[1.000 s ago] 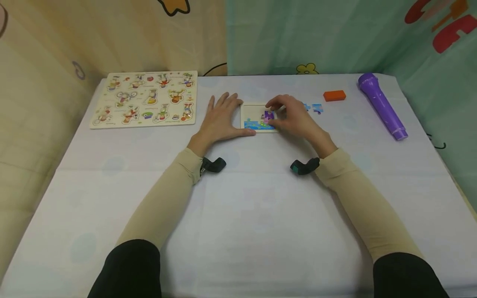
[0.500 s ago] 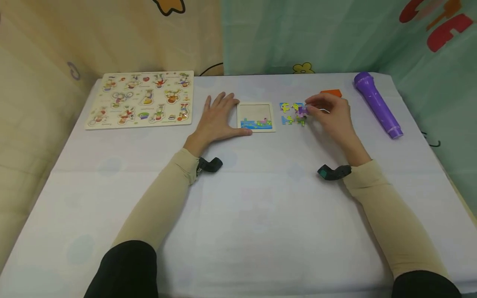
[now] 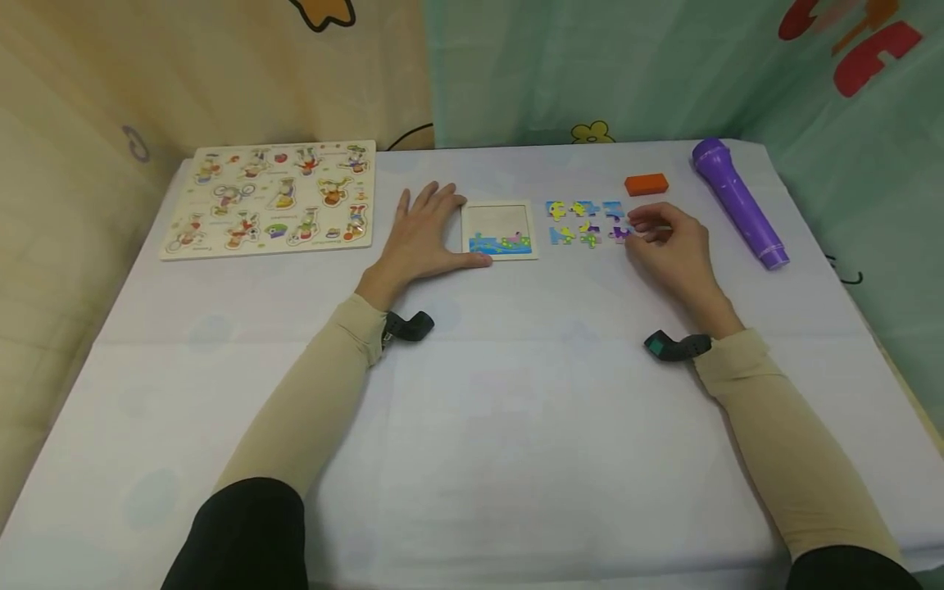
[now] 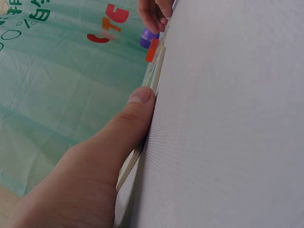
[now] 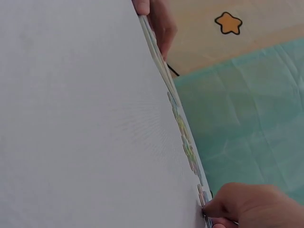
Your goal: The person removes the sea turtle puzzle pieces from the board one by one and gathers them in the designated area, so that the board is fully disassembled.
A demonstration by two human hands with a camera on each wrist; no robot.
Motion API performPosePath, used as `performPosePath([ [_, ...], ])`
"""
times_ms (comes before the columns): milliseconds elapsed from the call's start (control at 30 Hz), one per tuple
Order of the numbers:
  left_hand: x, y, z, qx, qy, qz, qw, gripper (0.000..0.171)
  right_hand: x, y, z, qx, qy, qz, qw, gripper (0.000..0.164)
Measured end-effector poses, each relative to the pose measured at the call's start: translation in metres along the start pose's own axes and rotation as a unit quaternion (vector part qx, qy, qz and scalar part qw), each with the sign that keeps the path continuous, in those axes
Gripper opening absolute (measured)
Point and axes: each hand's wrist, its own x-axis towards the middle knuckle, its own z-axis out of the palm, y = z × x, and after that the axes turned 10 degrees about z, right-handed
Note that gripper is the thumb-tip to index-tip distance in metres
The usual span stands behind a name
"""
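Note:
My left hand (image 3: 424, 233) lies with fingers spread at the left side of a small puzzle tray (image 3: 533, 233); its thumb (image 4: 140, 97) runs along the tray's front edge. Blue water pieces and a small pink shape (image 3: 512, 239) fill the tray's lower part, and bare board shows above. Right of the tray, several loose jigsaw pieces (image 3: 590, 238) lie in two rows. At the row's right end my right hand (image 3: 674, 250) pinches a purple jigsaw piece (image 3: 618, 233) by its right side, down at the tabletop. Its thumb and fingertips partly cover that piece.
A large wooden picture board (image 3: 273, 197) with animal figures lies at the back left. Behind the loose pieces sits an orange block (image 3: 646, 184). A purple microphone-shaped toy (image 3: 741, 205) lies further right. Curtains (image 3: 590, 65) hang behind the white-covered table (image 3: 472, 410).
My right hand has moved right from the tray, taking the purple jigsaw piece out and bringing it to the right end of the loose pieces. The left hand stays at the tray.

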Motion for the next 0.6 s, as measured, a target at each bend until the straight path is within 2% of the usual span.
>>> performPosePath([
  [267, -0.0009, 0.0005, -0.0015, -0.003, -0.003, -0.002, 1.0, 0.11, 0.0002, 0.0048, 0.0064, -0.005, 0.004, -0.075, 0.997, 0.035],
  [600, 0.0001, -0.0004, -0.0007, -0.003, -0.005, -0.002, 1.0, 0.111, 0.0026, 0.0063, 0.0071, -0.016, 0.007, -0.105, 0.994, 0.034],
])
